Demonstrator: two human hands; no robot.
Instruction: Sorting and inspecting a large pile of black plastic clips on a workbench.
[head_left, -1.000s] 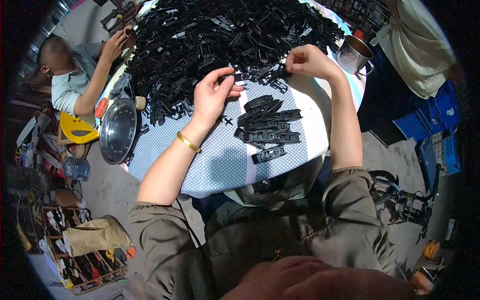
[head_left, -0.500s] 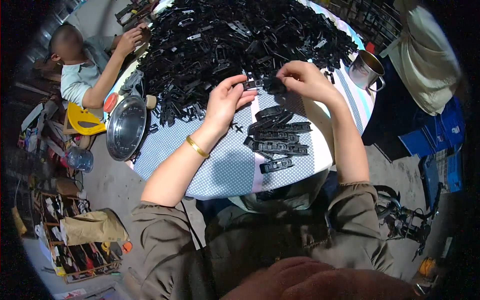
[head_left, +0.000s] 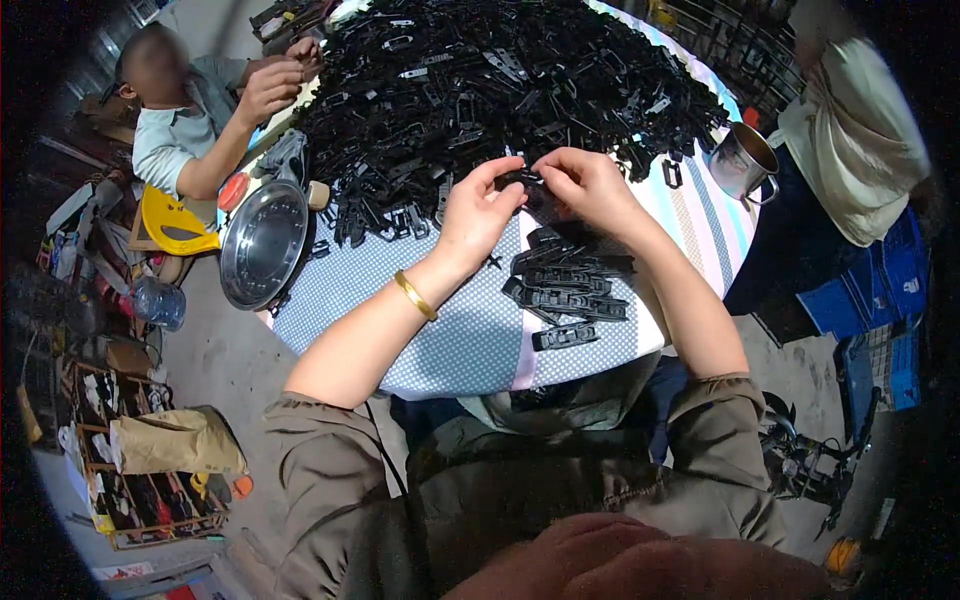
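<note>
Black plastic clip (head_left: 528, 181) pinched between your left hand (head_left: 475, 212) and right hand (head_left: 590, 185), long axis roughly left-right, above finished stack (head_left: 570, 290). Both hands grasp it by fingertips. Round table (head_left: 460, 340) with dotted cloth, heap of black parts (head_left: 500, 90) beyond; steel bowl (head_left: 262, 243) left, metal mug (head_left: 742, 160) right; cluttered workshop floor.

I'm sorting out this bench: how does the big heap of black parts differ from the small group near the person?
The heap is large, loose and jumbled across the far table; the small group is a few pieces laid in neat rows. Both hands, left and right, meet between them. Both look like black plastic.
</note>
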